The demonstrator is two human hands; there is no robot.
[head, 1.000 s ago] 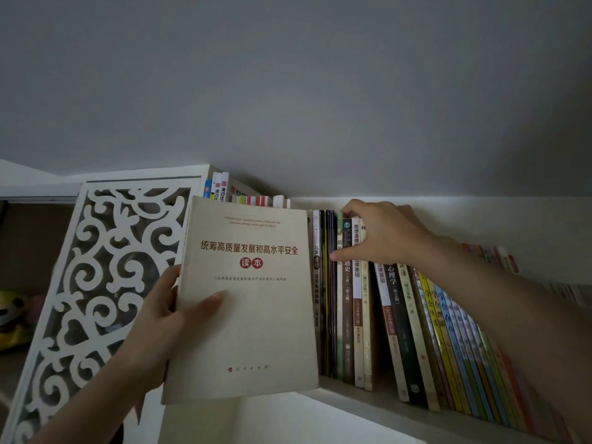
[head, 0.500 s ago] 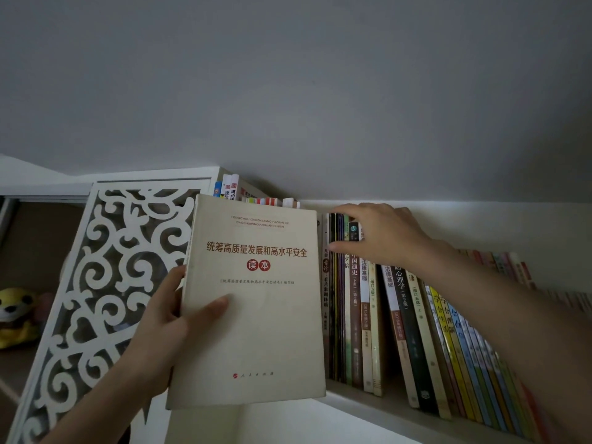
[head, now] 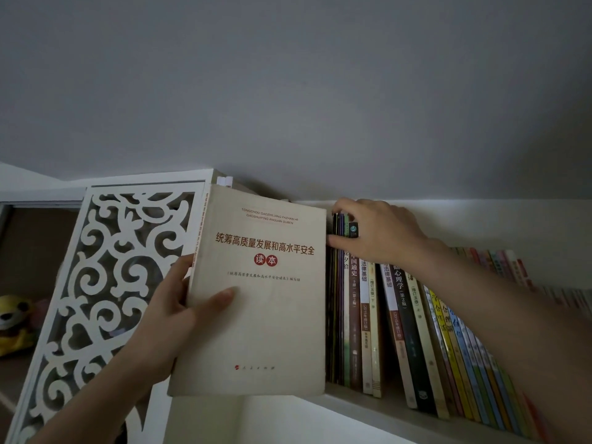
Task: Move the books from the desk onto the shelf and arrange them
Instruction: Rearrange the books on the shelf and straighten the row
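Left hand: the left hand [head: 166,318] holds a cream paperback book with red title lettering [head: 256,299] upright, front cover toward the camera.
Left grip: pinching the book's spine edge; the thumb [head: 217,299] lies flat on the front cover, the other fingers wrap behind the spine.
Held book location: in the air in front of the left end of the white wall shelf [head: 368,408], just left of the standing row; its lower right corner overlaps the shelf's front edge. Contact with the shelf cannot be told.
Right hand: the right hand [head: 381,232] reaches over the tops of the row of upright books with mixed-colour spines [head: 400,322].
Right grip: fingers curled over the top edges of the leftmost thin volumes, thumb pressed against their spines from the front; those volumes are pinched between thumb and fingers.
Row condition: the left books stand nearly upright; the books further right lean leftward, their tops toward the right hand.
Further books: a second group of pale spines [head: 224,181] shows above the held book's top edge.
Surroundings: a white carved scrollwork panel [head: 105,283] stands to the left of the held book; a yellow plush toy [head: 14,318] sits at the far left behind it; a grey wall [head: 288,91] fills the upper field.
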